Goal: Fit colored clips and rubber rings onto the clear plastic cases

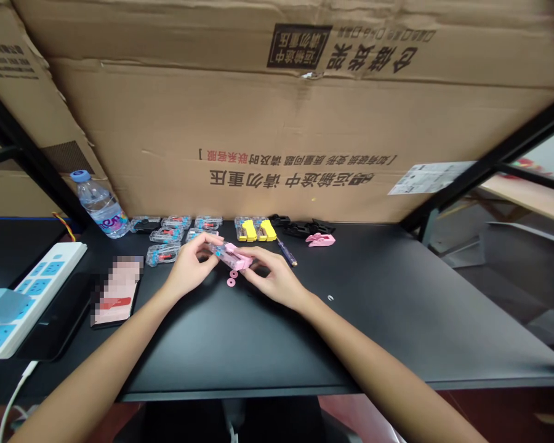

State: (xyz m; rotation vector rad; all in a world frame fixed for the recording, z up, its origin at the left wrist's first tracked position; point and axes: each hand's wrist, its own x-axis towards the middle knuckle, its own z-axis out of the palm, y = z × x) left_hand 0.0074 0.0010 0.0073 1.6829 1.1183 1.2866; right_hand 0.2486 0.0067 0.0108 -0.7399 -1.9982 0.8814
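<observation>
Between my two hands is a clear plastic casing with pink parts point(229, 256), tilted down to the right, with small blue bits inside. My left hand point(194, 263) pinches its left end between thumb and fingers. At the pink right end, my right hand point(273, 275) grips with thumb and fingertips. Two pink rings point(231, 282) lie on the table just below the casing. Behind the hands stand two clear casings with yellow parts point(257, 231). A thin screwdriver point(287, 253) lies to the right of them. What kind of device the casing belongs to is unclear.
Several clear casings point(163, 253) lie at back left, near a water bottle point(100, 206). Black parts point(302, 229) and a pink part point(321, 239) lie at back right. A phone point(119, 292) and a power strip point(41, 289) are left. Cardboard point(268, 117) walls the back.
</observation>
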